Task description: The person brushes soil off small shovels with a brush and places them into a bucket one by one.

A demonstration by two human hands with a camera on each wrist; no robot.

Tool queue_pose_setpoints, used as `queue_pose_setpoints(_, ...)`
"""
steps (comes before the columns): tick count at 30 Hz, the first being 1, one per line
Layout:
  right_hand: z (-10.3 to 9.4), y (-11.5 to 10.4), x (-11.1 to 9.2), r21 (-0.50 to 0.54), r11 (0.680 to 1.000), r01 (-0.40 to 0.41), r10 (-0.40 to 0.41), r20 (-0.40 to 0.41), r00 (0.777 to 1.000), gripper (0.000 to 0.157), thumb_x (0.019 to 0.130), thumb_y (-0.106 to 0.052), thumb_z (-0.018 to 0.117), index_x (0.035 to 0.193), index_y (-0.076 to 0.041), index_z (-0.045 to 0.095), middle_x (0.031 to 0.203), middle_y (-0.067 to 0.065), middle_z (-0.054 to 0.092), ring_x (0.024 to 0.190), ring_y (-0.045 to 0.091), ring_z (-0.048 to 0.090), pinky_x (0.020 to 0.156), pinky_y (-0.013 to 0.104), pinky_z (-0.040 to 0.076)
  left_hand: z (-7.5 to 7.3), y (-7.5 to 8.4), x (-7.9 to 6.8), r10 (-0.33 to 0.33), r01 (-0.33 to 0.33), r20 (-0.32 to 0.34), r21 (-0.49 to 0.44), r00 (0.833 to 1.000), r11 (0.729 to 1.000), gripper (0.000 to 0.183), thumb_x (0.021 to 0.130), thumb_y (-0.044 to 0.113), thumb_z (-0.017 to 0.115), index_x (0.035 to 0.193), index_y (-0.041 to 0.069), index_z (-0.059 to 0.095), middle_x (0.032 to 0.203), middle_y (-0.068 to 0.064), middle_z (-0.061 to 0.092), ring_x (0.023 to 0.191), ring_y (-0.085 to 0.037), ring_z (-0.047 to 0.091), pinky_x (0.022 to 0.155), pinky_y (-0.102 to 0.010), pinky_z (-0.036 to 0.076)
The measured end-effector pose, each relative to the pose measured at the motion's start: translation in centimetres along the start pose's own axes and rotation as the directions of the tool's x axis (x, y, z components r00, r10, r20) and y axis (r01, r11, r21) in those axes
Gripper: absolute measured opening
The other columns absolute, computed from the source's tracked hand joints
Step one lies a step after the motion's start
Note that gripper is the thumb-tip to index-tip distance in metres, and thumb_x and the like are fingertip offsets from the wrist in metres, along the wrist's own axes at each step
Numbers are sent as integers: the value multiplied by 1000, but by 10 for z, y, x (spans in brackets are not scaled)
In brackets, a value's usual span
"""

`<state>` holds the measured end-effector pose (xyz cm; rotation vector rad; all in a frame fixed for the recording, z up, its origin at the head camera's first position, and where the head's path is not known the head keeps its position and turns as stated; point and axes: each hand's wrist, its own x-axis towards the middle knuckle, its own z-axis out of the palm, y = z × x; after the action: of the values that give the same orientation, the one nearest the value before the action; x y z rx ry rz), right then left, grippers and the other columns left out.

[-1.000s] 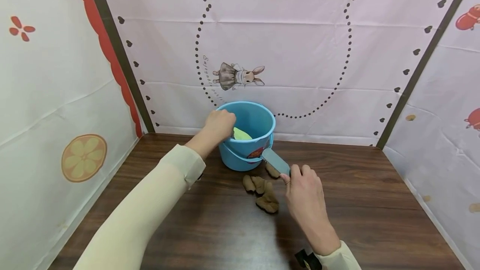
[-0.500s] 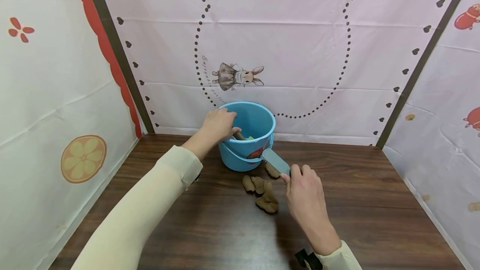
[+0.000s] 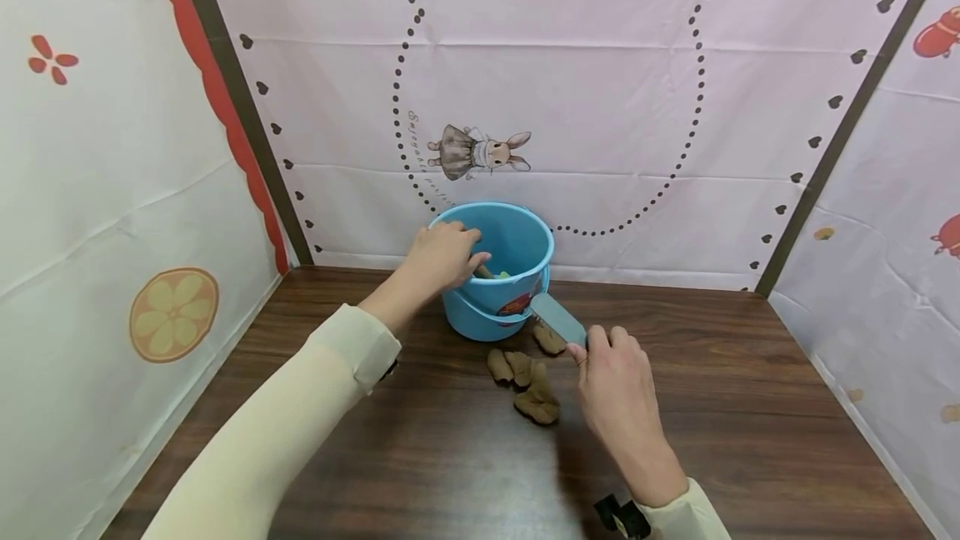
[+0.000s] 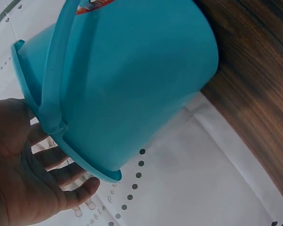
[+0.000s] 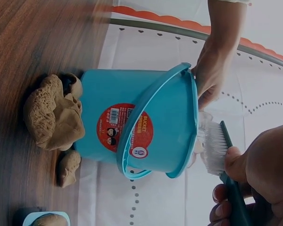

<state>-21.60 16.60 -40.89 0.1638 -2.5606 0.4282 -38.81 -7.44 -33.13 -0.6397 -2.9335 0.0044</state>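
A blue plastic bucket (image 3: 487, 319) with a red label (image 5: 125, 131) stands upright at the back of the table. At its left rim is my left hand (image 3: 442, 255), fingers spread and loosely extended over the bucket's mouth. Inside the bucket a bit of light green (image 3: 502, 275) and something brownish beside it show past the thumb; the rest is hidden. My right hand (image 3: 618, 386) grips the handle of a teal brush (image 3: 558, 319), holding it in front of the bucket. White bristles (image 5: 214, 146) face the bucket in the right wrist view.
Several brown clay-like lumps (image 3: 536, 398) lie on the wooden table (image 3: 420, 457) before the bucket, one (image 3: 550, 340) partly behind the brush. A small light blue rim (image 5: 46, 215) with a brown lump inside shows in the right wrist view. Printed cloth walls (image 3: 600, 107) enclose the table.
My left hand has gone from curled fingers to spread ones at the bucket's rim. The light green thing under it shows much less now. The right hand and brush have stayed nearly still.
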Motion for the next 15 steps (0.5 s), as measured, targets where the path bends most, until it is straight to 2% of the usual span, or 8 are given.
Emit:
queue_pose_setpoints(5,-2,2,1,6,1000,-8,8,-17,1000,31,99,-28,66,86,-3,54,73,9,43,64,27,43,60,40,39,-1,7,-12,-4,3,-60,-7,998,1000,49,106,49,46,142,16,57,139,-11,59,127,-36,55,102,-62,42)
queue_pose_setpoints(11,-7,5,3,8,1000,-24,24,-4,1000,29,100,-26,64,89,-1,56,74,10,44,63,27,44,59,42,40,0,22,-36,5,-12,-148,-51,989,999,51,105,51,48,142,17,57,144,-10,56,133,-36,51,105,-62,41)
queue_pose_setpoints(13,-8,7,3,9,1000,-24,25,-9,1000,29,101,-25,64,89,0,56,73,10,43,62,27,43,59,42,40,4,28,-44,26,-38,-200,-53,979,998,50,104,50,51,140,17,59,145,-11,55,134,-36,49,106,-61,40)
queue_pose_setpoints(15,-10,8,3,11,1000,-25,25,-14,1000,28,101,-24,63,89,0,56,73,11,43,62,27,43,60,42,40,9,34,-53,58,-75,-278,-53,959,996,47,102,48,56,137,16,61,146,-13,54,134,-37,49,108,-59,39)
